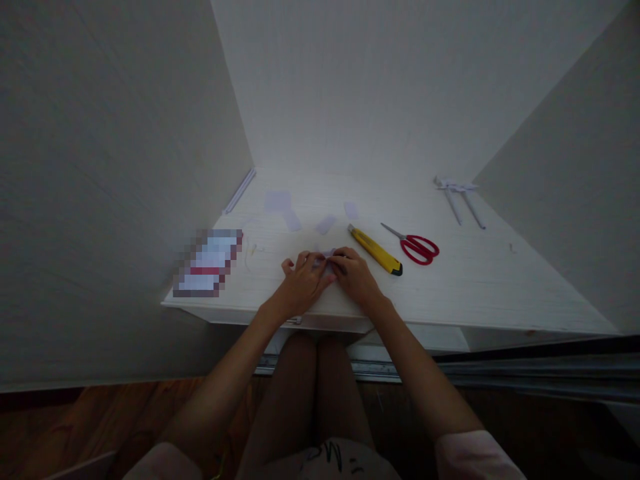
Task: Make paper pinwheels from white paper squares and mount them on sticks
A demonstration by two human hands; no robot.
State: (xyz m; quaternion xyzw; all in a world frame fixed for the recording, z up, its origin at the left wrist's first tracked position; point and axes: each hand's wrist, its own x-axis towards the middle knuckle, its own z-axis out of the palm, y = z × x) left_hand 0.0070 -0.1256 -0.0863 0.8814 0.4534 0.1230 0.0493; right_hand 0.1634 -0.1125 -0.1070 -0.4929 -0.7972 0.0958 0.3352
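Both hands pinch one small pale lilac paper piece (324, 260) flat against the white wooden desk (475, 280), near its front edge. Left hand (305, 279) presses down with fingertips curled over the piece's left side; right hand (356, 273) grips the right side between thumb and forefinger. The piece is mostly covered, so whether it is being folded or creased cannot be told for certain. Judged from the hold, a clean result calls for steady downward pressure from the left hand while the right works the edge in short strokes. Both forearms reach forward from the lap, wrists low, knuckles angled toward each other. Just right of the grip lies a yellow utility knife (375, 249); beyond it, red-handled scissors (416, 247). Loose lilac paper scraps (280, 201) sit behind the grip.
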